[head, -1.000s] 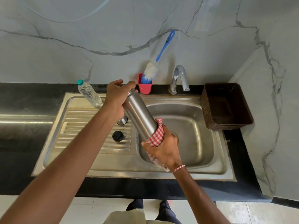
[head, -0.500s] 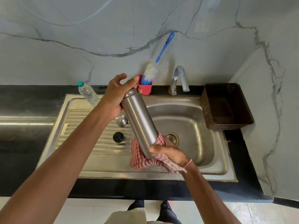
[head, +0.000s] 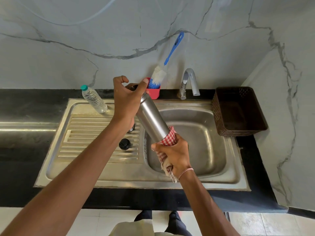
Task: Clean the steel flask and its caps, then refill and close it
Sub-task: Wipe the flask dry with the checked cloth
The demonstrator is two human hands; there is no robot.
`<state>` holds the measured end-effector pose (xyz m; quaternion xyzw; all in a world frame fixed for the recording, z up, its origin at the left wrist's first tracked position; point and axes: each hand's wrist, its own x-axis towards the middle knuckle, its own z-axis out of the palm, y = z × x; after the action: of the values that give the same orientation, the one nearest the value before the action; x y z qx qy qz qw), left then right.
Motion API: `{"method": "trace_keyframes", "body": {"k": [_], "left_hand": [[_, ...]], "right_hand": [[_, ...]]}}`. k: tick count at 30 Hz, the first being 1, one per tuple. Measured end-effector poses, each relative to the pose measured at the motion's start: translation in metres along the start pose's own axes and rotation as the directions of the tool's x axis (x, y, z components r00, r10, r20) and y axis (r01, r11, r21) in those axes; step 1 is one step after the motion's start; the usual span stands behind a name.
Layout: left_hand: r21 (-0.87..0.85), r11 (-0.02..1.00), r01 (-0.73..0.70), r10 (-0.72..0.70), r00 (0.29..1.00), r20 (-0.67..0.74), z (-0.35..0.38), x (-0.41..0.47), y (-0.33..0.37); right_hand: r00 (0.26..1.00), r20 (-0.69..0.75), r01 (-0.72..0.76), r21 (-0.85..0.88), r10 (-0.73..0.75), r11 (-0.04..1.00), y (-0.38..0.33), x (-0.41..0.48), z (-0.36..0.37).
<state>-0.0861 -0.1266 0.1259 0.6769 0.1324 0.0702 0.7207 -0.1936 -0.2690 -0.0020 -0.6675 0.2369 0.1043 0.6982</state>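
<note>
The steel flask [head: 151, 118] is tilted over the sink's left edge, its open mouth up and to the left. My left hand [head: 127, 99] grips its neck, thumb across the top. My right hand [head: 175, 155] wraps a red checked cloth [head: 167, 139] around the flask's lower end and grips it there. A black inner cap [head: 124, 144] lies on the ribbed drainboard [head: 85, 133]. A steel outer cap [head: 131, 128] peeks out from under my left wrist, mostly hidden.
A plastic water bottle [head: 93, 99] with a teal cap stands at the drainboard's back. A blue bottle brush [head: 163, 68] leans in a red holder [head: 154, 92] beside the tap [head: 189, 82]. The sink basin [head: 204, 133] lies below. A brown basket [head: 238, 111] sits right.
My right hand with the cloth slid down to the flask's base half a second ago, then came back up around its lower end. My left hand shifted its hold on the neck.
</note>
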Motion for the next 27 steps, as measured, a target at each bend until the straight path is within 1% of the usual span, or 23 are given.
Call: {"method": "trace_keyframes", "body": {"k": [1,3,5,8,10,12,13,14,16,18,20,23,24,27], "left_hand": [[0.007,1.000,-0.024,0.024,1.000,0.009,0.001,-0.001,0.000],[0.019,0.997,-0.079,0.078,0.996,0.043,0.005,-0.003,0.002],[0.022,0.993,-0.119,0.117,0.990,0.078,0.006,-0.003,0.004],[0.020,0.995,-0.099,0.097,0.993,0.063,-0.001,0.005,0.011],[-0.017,0.999,-0.042,0.043,0.999,0.025,-0.010,0.015,0.020],[-0.079,0.997,0.000,-0.001,1.000,-0.010,-0.017,0.025,0.031],[-0.106,0.994,0.001,-0.004,1.000,-0.026,-0.019,0.028,0.036],[-0.121,0.993,-0.009,0.005,0.999,-0.039,-0.019,0.030,0.039],[-0.115,0.993,-0.035,0.029,0.998,-0.051,-0.016,0.030,0.042],[-0.090,0.995,-0.047,0.041,0.997,-0.062,-0.010,0.028,0.041],[-0.082,0.996,-0.041,0.034,0.996,-0.079,-0.004,0.025,0.039],[-0.072,0.996,-0.043,0.035,0.994,-0.099,0.000,0.019,0.037],[-0.075,0.996,-0.041,0.033,0.994,-0.103,0.001,0.017,0.037],[-0.083,0.995,-0.052,0.044,0.994,-0.097,0.004,0.010,0.034]], "right_hand": [[0.999,0.010,-0.043,0.043,0.043,0.998,-0.001,0.001,-0.001],[0.993,0.023,-0.121,0.069,0.120,0.990,0.000,0.004,-0.002],[0.987,0.031,-0.161,0.085,0.159,0.983,0.002,0.005,-0.003],[0.988,0.057,-0.150,0.158,0.143,0.976,0.001,0.004,-0.011],[0.988,0.118,-0.129,0.308,0.097,0.943,-0.001,0.003,-0.017],[0.976,0.193,-0.188,0.495,0.104,0.849,-0.004,0.001,-0.022],[0.958,0.258,-0.258,0.582,0.126,0.771,-0.006,0.000,-0.023],[0.931,0.342,-0.336,0.663,0.128,0.669,-0.008,-0.001,-0.023],[0.887,0.451,-0.436,0.756,0.095,0.489,-0.015,-0.003,-0.018],[0.881,0.464,-0.459,0.797,0.088,0.392,-0.020,-0.005,-0.009],[0.886,0.457,-0.455,0.826,0.078,0.332,-0.023,-0.003,0.001],[0.883,0.461,-0.466,0.840,0.090,0.277,-0.022,0.006,0.008],[0.884,0.460,-0.464,0.844,0.084,0.270,-0.022,0.007,0.009],[0.893,0.448,-0.440,0.848,0.042,0.295,-0.026,0.006,0.013]]}}
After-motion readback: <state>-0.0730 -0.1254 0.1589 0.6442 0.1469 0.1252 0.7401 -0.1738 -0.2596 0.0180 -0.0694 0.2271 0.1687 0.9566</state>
